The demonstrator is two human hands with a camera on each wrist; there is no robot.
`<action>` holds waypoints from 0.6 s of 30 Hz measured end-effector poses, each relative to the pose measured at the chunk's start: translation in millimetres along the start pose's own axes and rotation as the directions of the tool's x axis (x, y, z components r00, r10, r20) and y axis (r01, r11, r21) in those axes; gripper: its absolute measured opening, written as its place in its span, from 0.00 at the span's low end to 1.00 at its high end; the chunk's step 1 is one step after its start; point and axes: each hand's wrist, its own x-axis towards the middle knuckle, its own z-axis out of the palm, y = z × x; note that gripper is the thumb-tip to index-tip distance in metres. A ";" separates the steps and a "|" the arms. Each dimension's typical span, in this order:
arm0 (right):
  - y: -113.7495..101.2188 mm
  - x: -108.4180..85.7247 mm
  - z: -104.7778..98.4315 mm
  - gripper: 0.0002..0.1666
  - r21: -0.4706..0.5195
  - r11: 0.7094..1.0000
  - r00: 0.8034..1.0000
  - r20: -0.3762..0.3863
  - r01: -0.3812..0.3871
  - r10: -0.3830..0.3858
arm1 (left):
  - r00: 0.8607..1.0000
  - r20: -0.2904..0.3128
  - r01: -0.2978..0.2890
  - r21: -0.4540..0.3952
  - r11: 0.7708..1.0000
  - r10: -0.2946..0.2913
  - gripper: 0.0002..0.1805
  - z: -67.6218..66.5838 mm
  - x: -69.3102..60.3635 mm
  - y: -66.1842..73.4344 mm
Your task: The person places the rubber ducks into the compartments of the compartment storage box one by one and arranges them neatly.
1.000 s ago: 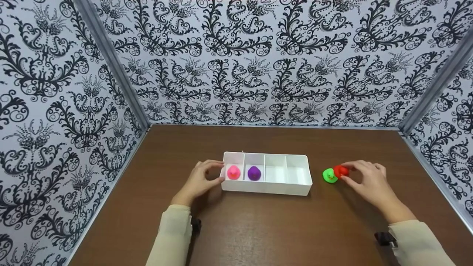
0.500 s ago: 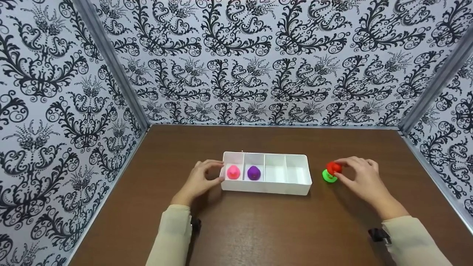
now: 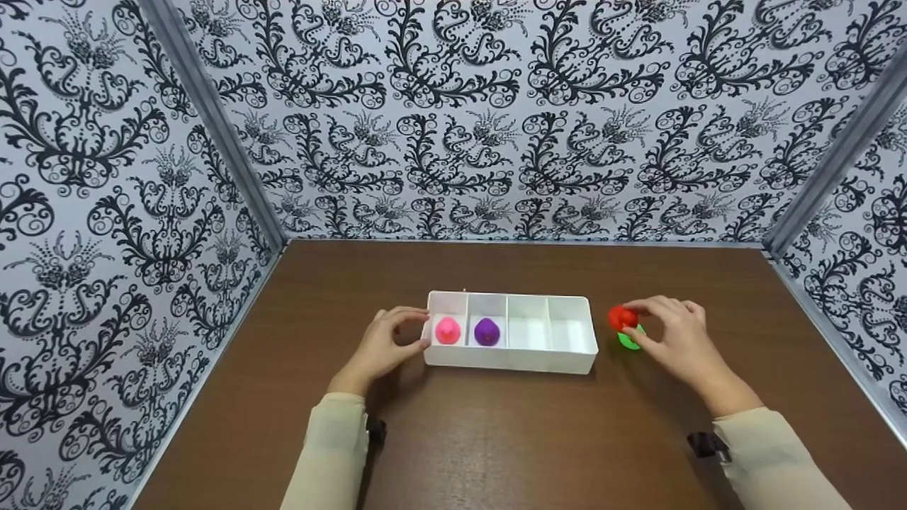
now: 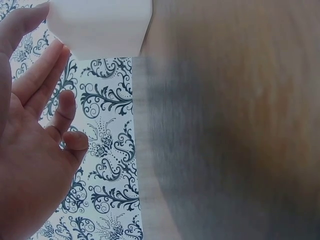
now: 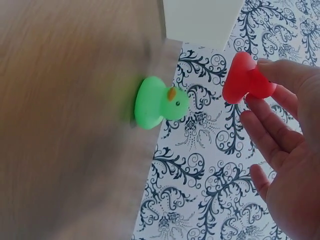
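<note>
My right hand (image 3: 677, 342) pinches a red duck (image 3: 623, 319) between thumb and fingers; in the right wrist view the red duck (image 5: 242, 79) is held off the table. Partly behind it in the head view is a green duck (image 3: 630, 338), which stands on the table in the right wrist view (image 5: 150, 103). My left hand (image 3: 379, 348) holds the left end of a white four-compartment tray (image 3: 510, 360), thumb in front and fingers behind. A pink duck (image 3: 447, 331) sits in the leftmost compartment, a purple duck (image 3: 487, 331) in the one beside it.
The brown table (image 3: 482, 439) reaches to patterned walls (image 3: 468, 142) at the back and both sides, with grey corner strips between them. A black wrist device shows at each sleeve. The tray's right end stands just left of the red duck.
My right hand has moved left with the red duck, lifting it from beside the green duck and carrying it past in front of it. The left hand and tray have not moved.
</note>
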 end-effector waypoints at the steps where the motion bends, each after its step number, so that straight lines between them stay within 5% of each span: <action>1: -0.7 0.8 1.1 0.22 0.001 1.000 1.000 -0.002 0.003 -0.003 | 1.000 0.000 0.001 0.001 1.000 -0.001 0.22 0.1 0.3 -0.4; 18: -8.2 9.2 11.9 0.22 0.019 1.000 1.000 -0.010 0.017 -0.017 | 1.000 0.002 0.009 0.030 1.000 -0.009 0.23 0.1 -0.4 -0.7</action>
